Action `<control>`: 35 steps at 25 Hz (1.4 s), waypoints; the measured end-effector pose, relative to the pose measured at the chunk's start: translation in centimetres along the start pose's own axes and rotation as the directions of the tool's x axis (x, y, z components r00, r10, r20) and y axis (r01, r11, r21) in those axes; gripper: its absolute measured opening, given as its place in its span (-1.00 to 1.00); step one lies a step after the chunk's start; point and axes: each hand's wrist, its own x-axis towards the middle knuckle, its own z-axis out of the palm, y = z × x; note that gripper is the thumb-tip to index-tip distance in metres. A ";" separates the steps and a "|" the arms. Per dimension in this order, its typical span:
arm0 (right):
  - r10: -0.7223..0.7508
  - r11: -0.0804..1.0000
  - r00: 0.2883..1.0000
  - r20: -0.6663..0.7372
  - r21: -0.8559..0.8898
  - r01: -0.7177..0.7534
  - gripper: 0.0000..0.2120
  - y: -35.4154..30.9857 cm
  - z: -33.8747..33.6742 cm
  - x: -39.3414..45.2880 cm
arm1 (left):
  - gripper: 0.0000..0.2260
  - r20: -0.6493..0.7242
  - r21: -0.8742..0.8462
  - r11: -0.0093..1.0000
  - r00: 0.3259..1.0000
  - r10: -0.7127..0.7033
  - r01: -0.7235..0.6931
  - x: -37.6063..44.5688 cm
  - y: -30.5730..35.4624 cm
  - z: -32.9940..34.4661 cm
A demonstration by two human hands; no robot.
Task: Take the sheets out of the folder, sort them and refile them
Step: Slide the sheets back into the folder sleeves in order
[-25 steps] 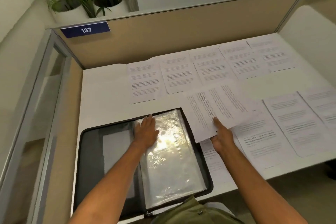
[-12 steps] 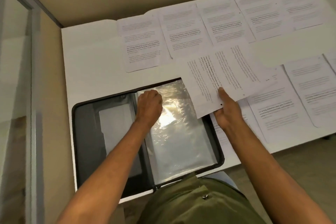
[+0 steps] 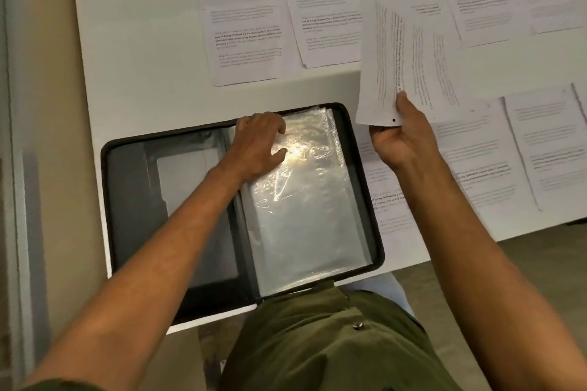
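Note:
A black zip folder [image 3: 127,209] lies open on the white desk, its right half filled with clear plastic sleeves [image 3: 305,216]. My left hand [image 3: 257,143] rests at the top left corner of the uppermost sleeve, fingers curled and pinching its edge. My right hand [image 3: 400,136] holds a printed sheet [image 3: 409,60] by its lower corner, lifted above the desk to the right of the folder. Several more printed sheets [image 3: 244,28] lie in a row along the back of the desk, and others [image 3: 546,149] lie at the right.
A beige partition wall [image 3: 41,105] borders the desk on the left and at the back. One sheet [image 3: 390,203] lies partly under the folder's right edge. Bare white desk [image 3: 136,41] shows at the back left. My green shirt fills the bottom.
My left hand went from lying flat on the sleeve to pinching its top corner. My right hand lifted the sheet higher and to the right. The camera tilted further down.

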 end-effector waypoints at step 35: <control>0.077 0.396 0.787 0.612 -0.743 0.539 -0.67 5.9 3.9 10.7 | -0.79 -0.248 0.023 0.969 0.940 -0.233 0.246 1.6 2.3 0.1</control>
